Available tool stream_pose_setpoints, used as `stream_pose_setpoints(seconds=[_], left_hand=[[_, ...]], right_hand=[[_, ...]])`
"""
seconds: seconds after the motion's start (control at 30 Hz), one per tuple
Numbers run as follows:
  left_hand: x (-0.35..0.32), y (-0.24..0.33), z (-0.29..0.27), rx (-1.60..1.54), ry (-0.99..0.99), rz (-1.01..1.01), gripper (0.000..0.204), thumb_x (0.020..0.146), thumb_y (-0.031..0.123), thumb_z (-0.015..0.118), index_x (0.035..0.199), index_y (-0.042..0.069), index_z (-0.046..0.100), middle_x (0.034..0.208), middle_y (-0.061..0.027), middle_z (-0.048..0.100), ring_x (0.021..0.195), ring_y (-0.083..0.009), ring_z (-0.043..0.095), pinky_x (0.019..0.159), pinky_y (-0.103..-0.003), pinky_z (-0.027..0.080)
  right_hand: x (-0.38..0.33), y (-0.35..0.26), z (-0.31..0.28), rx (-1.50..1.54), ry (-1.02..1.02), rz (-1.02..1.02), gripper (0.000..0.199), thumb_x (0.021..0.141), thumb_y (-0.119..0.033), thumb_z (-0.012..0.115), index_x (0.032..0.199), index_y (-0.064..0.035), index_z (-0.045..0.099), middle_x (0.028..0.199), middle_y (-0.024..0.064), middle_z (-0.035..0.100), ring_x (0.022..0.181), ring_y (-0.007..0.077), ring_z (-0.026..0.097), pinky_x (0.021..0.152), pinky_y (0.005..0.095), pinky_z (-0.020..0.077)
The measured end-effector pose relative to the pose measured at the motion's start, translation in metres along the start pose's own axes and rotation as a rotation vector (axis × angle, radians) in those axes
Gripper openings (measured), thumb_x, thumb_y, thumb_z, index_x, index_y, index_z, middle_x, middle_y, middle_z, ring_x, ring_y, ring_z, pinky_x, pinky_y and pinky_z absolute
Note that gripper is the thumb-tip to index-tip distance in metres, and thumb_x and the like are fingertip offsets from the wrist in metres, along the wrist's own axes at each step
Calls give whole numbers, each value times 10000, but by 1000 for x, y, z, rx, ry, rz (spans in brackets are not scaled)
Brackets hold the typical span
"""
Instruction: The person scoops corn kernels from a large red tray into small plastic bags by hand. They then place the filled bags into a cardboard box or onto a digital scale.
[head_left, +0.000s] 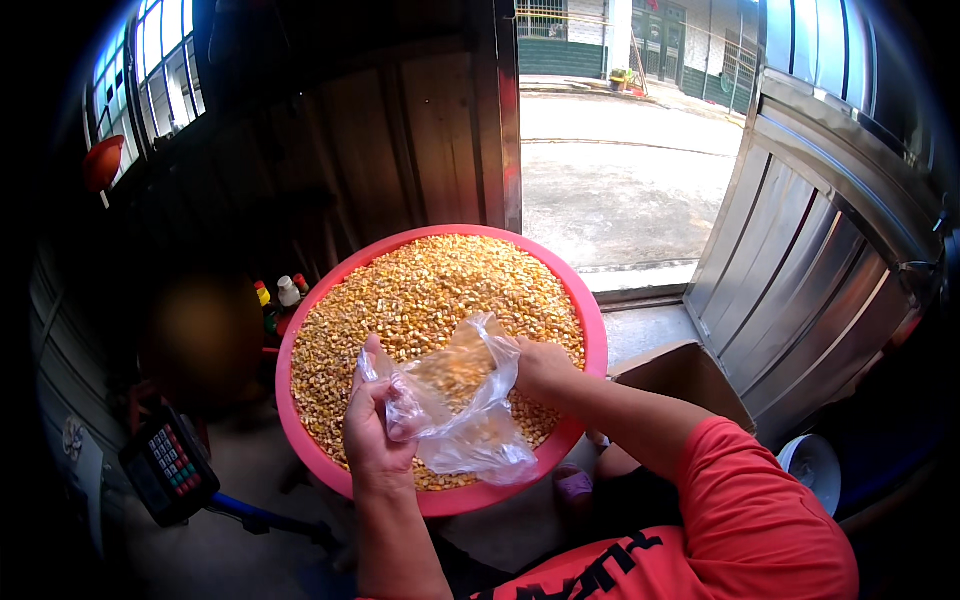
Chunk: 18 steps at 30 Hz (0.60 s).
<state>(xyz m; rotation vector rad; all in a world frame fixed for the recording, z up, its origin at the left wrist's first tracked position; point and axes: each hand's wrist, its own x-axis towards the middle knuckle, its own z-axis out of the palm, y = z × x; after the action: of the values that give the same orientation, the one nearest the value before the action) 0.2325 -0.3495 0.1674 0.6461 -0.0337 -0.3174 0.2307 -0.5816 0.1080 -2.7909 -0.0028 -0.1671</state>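
Clear plastic bag (472, 447), over the pink basin's (596, 335) near half; left hand (376, 425) and right hand (546, 371) grip opposite edges. Film presumably handles light, limp, slippery; its edges suit pinching.

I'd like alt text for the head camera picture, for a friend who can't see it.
A person's left hand holds a crumpled clear plastic bag over a round pink basin heaped with yellow corn kernels, the right hand at the bag's other side. Beyond the basin, sunlit pavement shows through an open doorway.
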Motion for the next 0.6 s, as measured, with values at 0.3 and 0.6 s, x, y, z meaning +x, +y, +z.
stream_pose_setpoints(seconds=[0.3,0.6], left_hand=[[4,-4,-4,30,-25,-8,562,777,37,417,1329,142,397,717,10,492,454,-49,386,321,-162,261],[-3,-10,5,-10,-75,5,594,775,14,394,1354,137,339,720,-21,471,455,-77,387,318,-193,261]], right_hand=[[40,28,-22,321,223,-3,253,862,-272,538,822,-26,576,766,206,603,731,368,596,671,428,464],[45,-88,-59,820,-51,-248,239,900,-234,524,840,-15,597,645,13,525,613,95,482,560,289,419]])
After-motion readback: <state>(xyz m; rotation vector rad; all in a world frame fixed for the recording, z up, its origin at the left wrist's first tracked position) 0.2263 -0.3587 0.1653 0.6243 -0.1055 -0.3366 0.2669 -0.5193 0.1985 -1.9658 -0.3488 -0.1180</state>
